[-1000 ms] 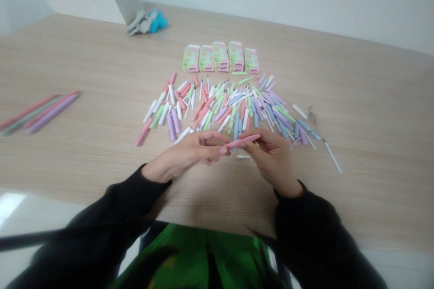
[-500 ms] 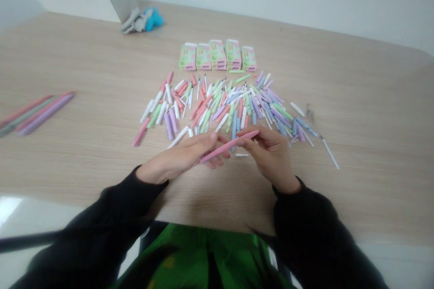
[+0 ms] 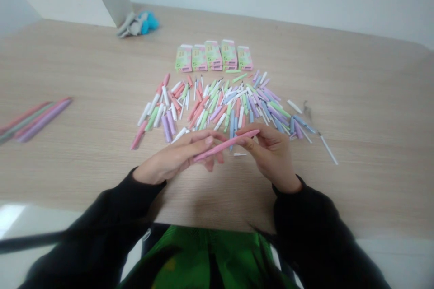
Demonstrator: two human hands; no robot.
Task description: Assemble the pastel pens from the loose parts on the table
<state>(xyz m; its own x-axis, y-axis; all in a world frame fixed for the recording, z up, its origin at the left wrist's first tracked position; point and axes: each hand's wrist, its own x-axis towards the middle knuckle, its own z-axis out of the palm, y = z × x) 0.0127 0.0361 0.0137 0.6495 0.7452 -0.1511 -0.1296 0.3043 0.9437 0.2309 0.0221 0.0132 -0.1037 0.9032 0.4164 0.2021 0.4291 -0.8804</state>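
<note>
A pink pen (image 3: 225, 145) is held slantwise above the table edge, its right end higher in the view. My right hand (image 3: 271, 151) pinches it near that end between thumb and fingers. Around the lower left part of the pen is my left hand (image 3: 183, 151), thumb along it and fingers curled behind and below. Just beyond both hands spreads a heap of pen parts (image 3: 217, 104): pink, green, purple, blue and white barrels and caps, with thin white refills among them. My fingers hide some of the nearest pieces.
Several small green and pink boxes (image 3: 213, 56) stand in a row behind the heap. Finished-looking coloured pens (image 3: 40, 119) lie at the left. Farther back are a white carton (image 3: 74, 0) and grey and blue gloves (image 3: 139, 24). One refill (image 3: 328, 149) lies apart at right.
My left hand has slid a little to the left along the pink pen, and its fingers have shifted. The right hand keeps its pinch. The whole view has moved slightly.
</note>
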